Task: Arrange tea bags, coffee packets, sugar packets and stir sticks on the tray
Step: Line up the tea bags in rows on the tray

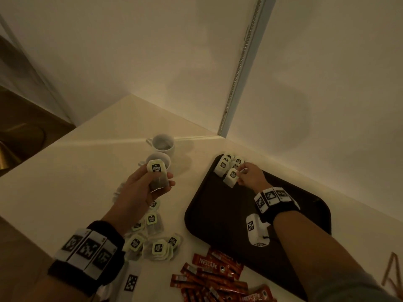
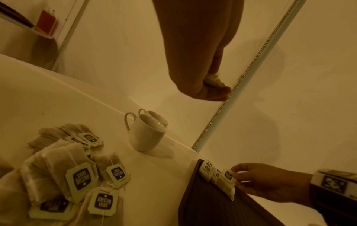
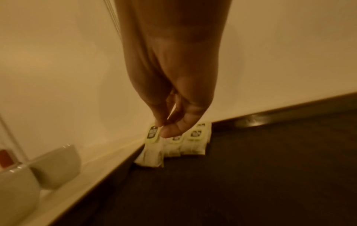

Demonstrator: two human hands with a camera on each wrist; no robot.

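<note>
A dark brown tray lies on the white counter at the right. Several tea bags stand in a row in its far left corner. My right hand pinches the tag of the nearest tea bag there; in the right wrist view thumb and forefinger meet on that tea bag's tag. My left hand holds another tea bag up above the counter, left of the tray. A loose pile of tea bags lies under my left forearm. Red coffee packets lie at the front.
Two white cups stand on the counter behind my left hand, close to the wall. Brown stir sticks show at the far right edge. The wall corner and a vertical white strip border the counter behind the tray.
</note>
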